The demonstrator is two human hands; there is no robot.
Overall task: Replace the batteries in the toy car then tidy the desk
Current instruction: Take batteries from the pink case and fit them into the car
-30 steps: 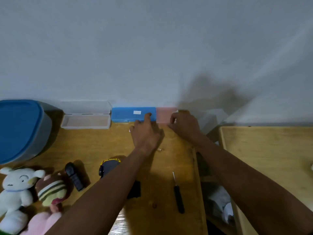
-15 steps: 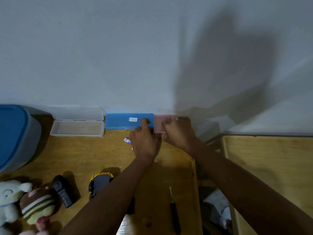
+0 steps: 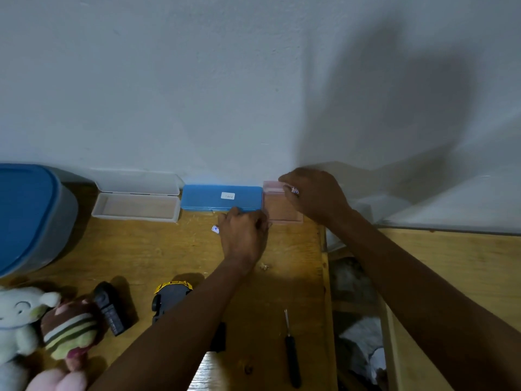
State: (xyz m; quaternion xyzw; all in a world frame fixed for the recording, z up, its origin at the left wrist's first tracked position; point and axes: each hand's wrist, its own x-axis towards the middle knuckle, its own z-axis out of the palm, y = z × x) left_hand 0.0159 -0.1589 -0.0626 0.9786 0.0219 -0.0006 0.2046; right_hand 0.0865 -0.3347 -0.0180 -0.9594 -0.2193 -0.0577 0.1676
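Both hands held what looked like small batteries — right hand (image 3: 315, 197) over the open pink plastic box (image 3: 282, 210), left hand (image 3: 244, 235) fisted — either could slip and roll off the wooden worktop (image 3: 158, 249).

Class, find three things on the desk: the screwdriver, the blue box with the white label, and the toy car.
screwdriver (image 3: 291, 359), head view, on its black handle.
blue box (image 3: 203, 200), head view, on the closed lid, left of the label.
toy car (image 3: 169, 300), head view, on its dark underside.
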